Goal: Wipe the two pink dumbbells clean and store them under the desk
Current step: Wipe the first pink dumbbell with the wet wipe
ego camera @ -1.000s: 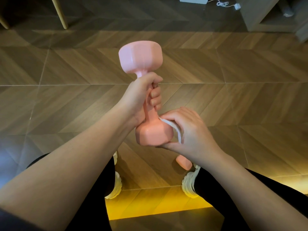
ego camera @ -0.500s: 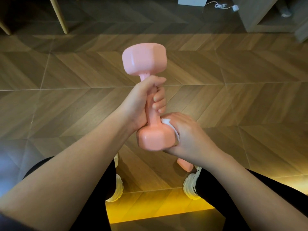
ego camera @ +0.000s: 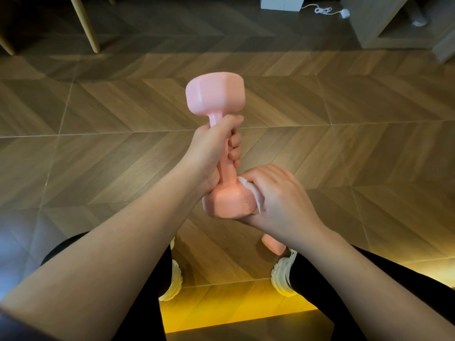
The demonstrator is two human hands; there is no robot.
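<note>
A pink dumbbell [ego camera: 216, 97] stands nearly upright in the air in front of me. My left hand [ego camera: 211, 148] grips its handle with the fingers wrapped round it. My right hand [ego camera: 275, 200] presses a folded white wipe [ego camera: 253, 195] against the right side of the dumbbell's lower head, fingers curled over the wipe. Below my right wrist, a second pink dumbbell [ego camera: 273, 244] lies on the floor beside my right shoe, mostly hidden by my arm.
Wooden herringbone floor [ego camera: 123, 143] all around. My white shoes [ego camera: 283, 279] and black trouser legs are at the bottom. Wooden furniture legs [ego camera: 86, 23] stand at the far left, a white box with cable [ego camera: 283, 2] and a grey cabinet [ego camera: 384, 23] at the far right.
My right hand with the wipe has slid up along the side of the lower head. The dumbbell and my left hand have shifted slightly right and down in view.
</note>
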